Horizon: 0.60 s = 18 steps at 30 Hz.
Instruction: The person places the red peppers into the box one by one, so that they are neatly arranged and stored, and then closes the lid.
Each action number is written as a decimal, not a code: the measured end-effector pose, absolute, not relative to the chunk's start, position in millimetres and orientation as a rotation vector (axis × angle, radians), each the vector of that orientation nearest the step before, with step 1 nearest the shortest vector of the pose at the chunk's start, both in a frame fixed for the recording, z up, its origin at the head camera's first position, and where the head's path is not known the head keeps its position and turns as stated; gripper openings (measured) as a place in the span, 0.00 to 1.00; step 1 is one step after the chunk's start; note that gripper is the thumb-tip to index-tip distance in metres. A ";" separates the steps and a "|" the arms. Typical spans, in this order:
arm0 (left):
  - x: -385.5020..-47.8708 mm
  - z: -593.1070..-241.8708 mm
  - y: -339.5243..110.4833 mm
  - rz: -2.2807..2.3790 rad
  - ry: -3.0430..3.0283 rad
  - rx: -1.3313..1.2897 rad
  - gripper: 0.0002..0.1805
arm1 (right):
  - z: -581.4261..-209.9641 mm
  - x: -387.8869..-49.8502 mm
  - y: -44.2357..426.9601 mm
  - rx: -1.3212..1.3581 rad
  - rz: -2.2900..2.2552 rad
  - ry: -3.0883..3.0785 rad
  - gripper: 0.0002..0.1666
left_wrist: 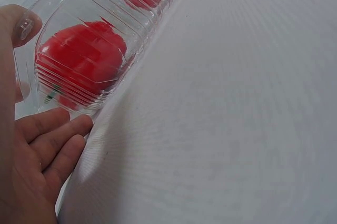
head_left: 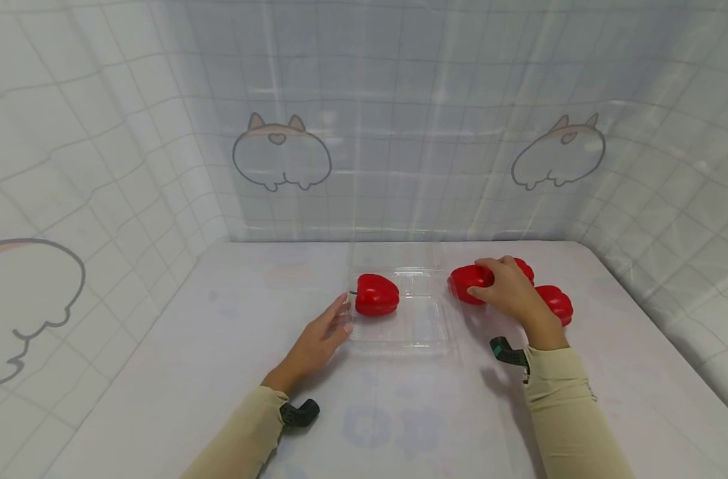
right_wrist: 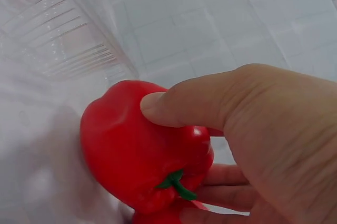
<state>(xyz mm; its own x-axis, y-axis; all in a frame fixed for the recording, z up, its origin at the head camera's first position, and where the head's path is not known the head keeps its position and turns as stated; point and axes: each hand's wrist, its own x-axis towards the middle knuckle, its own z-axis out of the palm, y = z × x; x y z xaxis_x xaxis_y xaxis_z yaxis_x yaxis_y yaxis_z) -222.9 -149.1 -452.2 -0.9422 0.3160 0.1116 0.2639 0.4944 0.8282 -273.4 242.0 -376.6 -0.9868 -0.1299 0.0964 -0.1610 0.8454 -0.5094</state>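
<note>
A red bell pepper (head_left: 376, 295) with a green stem lies in the left part of a clear plastic box (head_left: 424, 326). My left hand (head_left: 319, 339) is at the box's left side, its fingers (left_wrist: 58, 145) fairly straight and touching the plastic. My right hand (head_left: 510, 293) grips another red bell pepper (right_wrist: 131, 145) just beyond the box's right side, the thumb on one side and fingers on the other. Two more bell peppers are close to that hand: one (head_left: 524, 269) partly hidden behind it, the other (head_left: 555, 305) to its right.
The box's clear lid (head_left: 394, 255) stretches away toward the back of the white table (head_left: 250, 286). Grid-patterned curtains (head_left: 400, 133) enclose the table at the back and both sides. Dark wrist cameras (head_left: 300, 413) are strapped over the sleeves.
</note>
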 end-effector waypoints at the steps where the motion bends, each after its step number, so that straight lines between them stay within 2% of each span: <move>1: -222.9 -451.9 -148.8 1.463 2.669 0.516 0.37 | -375.6 -272.9 241.9 0.229 0.825 -2.965 0.44; 18: -224.1 -453.6 -150.0 1.470 2.666 0.530 0.37 | -351.0 -259.0 242.0 0.181 0.824 -2.997 0.42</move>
<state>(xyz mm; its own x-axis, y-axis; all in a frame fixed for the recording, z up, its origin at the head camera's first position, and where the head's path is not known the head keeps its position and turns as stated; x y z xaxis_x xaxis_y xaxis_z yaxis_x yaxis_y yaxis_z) -224.1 -150.0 -453.6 -0.9400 0.3202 0.1182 0.2708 0.4890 0.8292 -259.0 242.0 -351.0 -0.9929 -0.1042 0.0581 -0.1192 0.8531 -0.5080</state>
